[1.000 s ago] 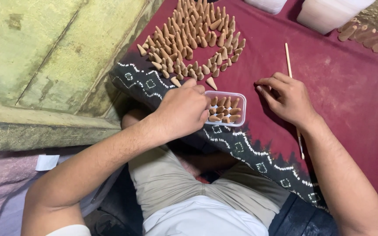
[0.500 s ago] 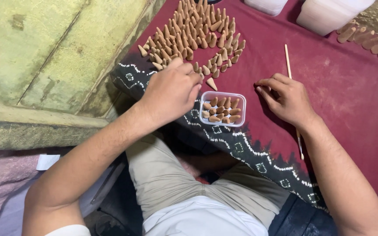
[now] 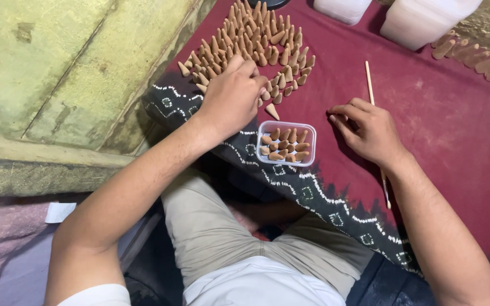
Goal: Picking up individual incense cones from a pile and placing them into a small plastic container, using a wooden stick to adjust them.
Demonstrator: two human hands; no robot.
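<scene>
- The brown cones [image 3: 250,34] stand packed on the maroon cloth [image 3: 426,113], far left; they look light, dry and crumbly, best pinched at the wider base.
- The left hand [image 3: 231,99] has moved from the clear box [image 3: 286,143] up to the pile's near edge, fingers curled together over cones; whether it grips one I cannot tell.
- The right hand [image 3: 370,130] rests loosely curled, holding nothing, beside a thin wooden stick [image 3: 368,82].
</scene>
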